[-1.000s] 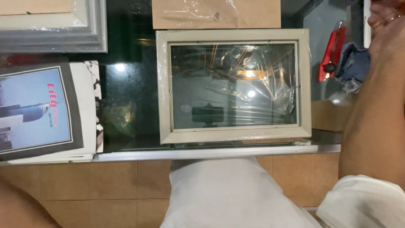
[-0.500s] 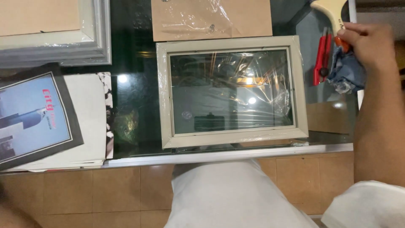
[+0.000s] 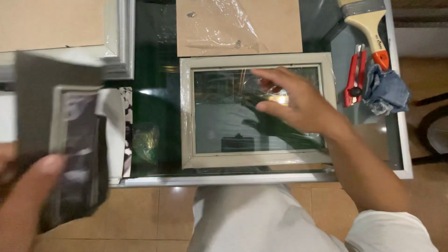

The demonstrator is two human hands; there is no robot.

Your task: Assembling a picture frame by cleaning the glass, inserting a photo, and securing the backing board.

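Table: a glass-topped table (image 3: 154, 93) with a pale metal edge stood over a brown tiled floor (image 3: 154, 210).
Picture frame: a pale grey picture frame (image 3: 186, 116) with shiny glass lay flat in the middle of the table, right in front of the person.
Big frame: another pale frame (image 3: 122, 42) with a brown back lay at the far left corner.
Brown board: a brown board (image 3: 280, 28) with crinkly clear plastic on it lay just behind the picture frame.
Dark print: a dark, blurry print (image 3: 70, 140) was held up at the left, well apart from the picture frame.
Right hand: the right hand (image 3: 298, 100) was spread flat with loose fingers over the right half of the glass; it gripped nothing, and I could not tell if it touched the glass.
Left hand: the left hand (image 3: 32, 177) was closed on the lower edge of the dark print, thumb on top.
Small things: a brush (image 3: 368, 23), a red cutter (image 3: 355, 74) and a blue rag (image 3: 387, 91) lay to the right of the picture frame.
Change: half a second before, the right hand was up by the brush and the print lay flat on the table; now the brush was put down, the hand was over the glass, and the print was lifted.
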